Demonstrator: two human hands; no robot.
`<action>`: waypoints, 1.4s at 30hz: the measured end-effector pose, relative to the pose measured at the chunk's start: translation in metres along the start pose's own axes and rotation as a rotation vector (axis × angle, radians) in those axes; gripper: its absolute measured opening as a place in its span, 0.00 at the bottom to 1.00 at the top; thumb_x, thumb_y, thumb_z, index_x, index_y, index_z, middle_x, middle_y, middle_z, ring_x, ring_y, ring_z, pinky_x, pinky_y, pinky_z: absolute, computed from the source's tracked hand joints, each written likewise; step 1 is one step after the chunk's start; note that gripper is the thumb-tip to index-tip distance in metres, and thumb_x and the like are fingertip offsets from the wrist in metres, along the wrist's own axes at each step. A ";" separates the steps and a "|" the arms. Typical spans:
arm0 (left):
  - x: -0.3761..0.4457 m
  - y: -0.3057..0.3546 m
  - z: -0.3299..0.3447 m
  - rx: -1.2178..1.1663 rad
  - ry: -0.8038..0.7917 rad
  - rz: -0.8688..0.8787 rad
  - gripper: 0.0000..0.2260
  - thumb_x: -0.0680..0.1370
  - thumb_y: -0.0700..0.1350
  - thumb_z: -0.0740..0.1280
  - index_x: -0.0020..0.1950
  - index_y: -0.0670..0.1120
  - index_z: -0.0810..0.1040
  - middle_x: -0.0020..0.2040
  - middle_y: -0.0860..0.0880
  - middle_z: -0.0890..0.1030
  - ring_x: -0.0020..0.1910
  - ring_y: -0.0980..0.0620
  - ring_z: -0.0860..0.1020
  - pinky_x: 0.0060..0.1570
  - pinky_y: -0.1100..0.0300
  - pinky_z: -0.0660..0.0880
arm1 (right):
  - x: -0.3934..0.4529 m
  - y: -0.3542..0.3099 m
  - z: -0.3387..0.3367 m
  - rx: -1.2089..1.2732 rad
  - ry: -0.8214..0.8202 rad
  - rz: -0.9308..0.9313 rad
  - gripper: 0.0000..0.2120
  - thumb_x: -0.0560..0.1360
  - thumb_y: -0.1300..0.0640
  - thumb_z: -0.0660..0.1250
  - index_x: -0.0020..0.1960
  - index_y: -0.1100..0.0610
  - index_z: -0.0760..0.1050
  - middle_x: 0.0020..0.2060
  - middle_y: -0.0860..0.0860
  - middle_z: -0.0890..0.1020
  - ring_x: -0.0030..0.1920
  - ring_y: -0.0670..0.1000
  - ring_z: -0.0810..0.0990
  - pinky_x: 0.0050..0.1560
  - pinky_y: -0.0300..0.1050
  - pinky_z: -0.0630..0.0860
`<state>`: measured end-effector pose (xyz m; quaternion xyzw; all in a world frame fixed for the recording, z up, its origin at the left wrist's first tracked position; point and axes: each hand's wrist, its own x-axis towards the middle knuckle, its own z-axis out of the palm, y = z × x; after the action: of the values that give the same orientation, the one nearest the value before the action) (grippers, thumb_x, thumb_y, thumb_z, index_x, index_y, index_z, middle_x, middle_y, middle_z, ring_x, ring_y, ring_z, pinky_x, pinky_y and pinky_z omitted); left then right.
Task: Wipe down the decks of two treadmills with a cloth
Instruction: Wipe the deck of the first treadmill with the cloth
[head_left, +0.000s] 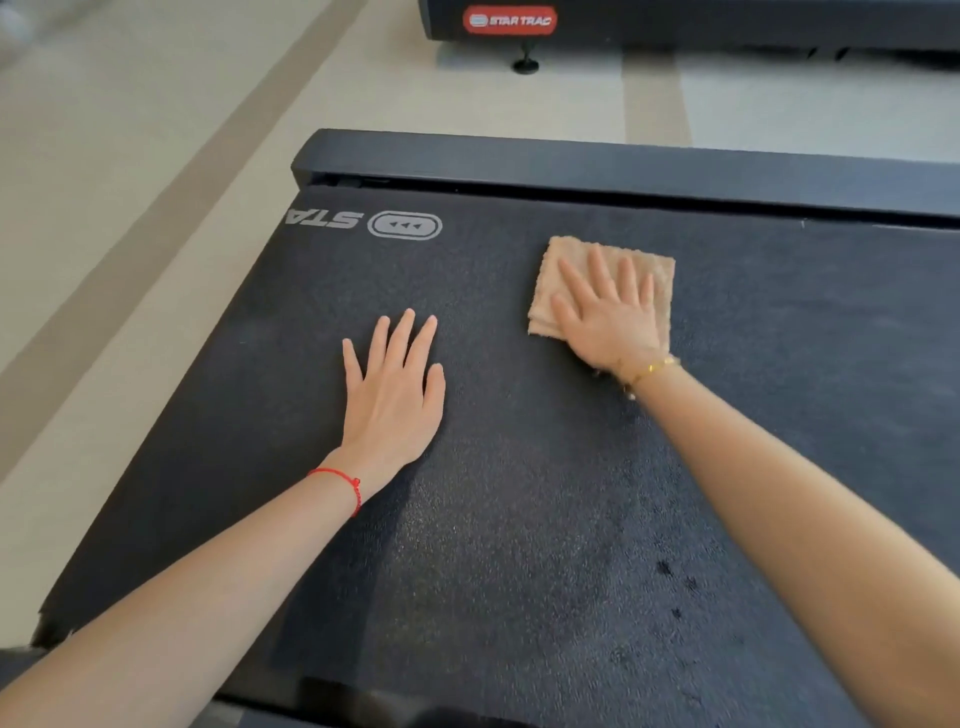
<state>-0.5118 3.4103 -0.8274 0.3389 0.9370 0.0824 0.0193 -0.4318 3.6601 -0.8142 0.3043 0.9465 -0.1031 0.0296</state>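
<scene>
The cloth (602, 275) is a small, tan, nubby square, folded in layers, lying on the black textured treadmill belt (519, 519) near its far end rail (623, 166). The right hand (608, 317) presses flat on it, fingers straight and spread. The left hand (395, 395) rests flat on the bare belt beside it, fingers straight and slightly apart. A second treadmill (675, 26) stands beyond, across the pale floor (156, 156).

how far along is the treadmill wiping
Midway on the first deck: near part shows damp-looking streaks. In hand: right hand presses the cloth flat near the far end; left hand rests flat. Left: remaining belt, and the second treadmill behind.
</scene>
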 end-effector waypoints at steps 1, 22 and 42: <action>0.000 0.000 0.002 0.007 0.012 -0.003 0.26 0.83 0.54 0.46 0.82 0.53 0.48 0.82 0.51 0.50 0.81 0.48 0.46 0.76 0.36 0.45 | 0.019 0.002 -0.003 0.003 -0.006 0.027 0.27 0.83 0.39 0.42 0.80 0.41 0.44 0.81 0.50 0.43 0.79 0.61 0.39 0.76 0.61 0.33; 0.003 -0.003 0.011 0.017 0.093 -0.004 0.25 0.83 0.53 0.49 0.81 0.53 0.54 0.81 0.50 0.56 0.80 0.47 0.51 0.76 0.35 0.48 | 0.043 -0.005 -0.005 0.009 -0.025 0.011 0.28 0.82 0.38 0.42 0.80 0.41 0.44 0.81 0.50 0.43 0.79 0.61 0.38 0.76 0.61 0.33; -0.008 -0.003 0.002 -0.052 0.080 0.019 0.23 0.85 0.49 0.52 0.80 0.50 0.58 0.81 0.48 0.57 0.80 0.46 0.52 0.76 0.39 0.48 | -0.194 -0.058 0.035 0.012 0.015 -0.299 0.27 0.82 0.38 0.44 0.80 0.40 0.44 0.81 0.48 0.45 0.79 0.61 0.39 0.76 0.62 0.34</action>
<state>-0.5075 3.4031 -0.8303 0.3434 0.9314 0.1204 -0.0104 -0.3083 3.4964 -0.8148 0.1610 0.9808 -0.1097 0.0051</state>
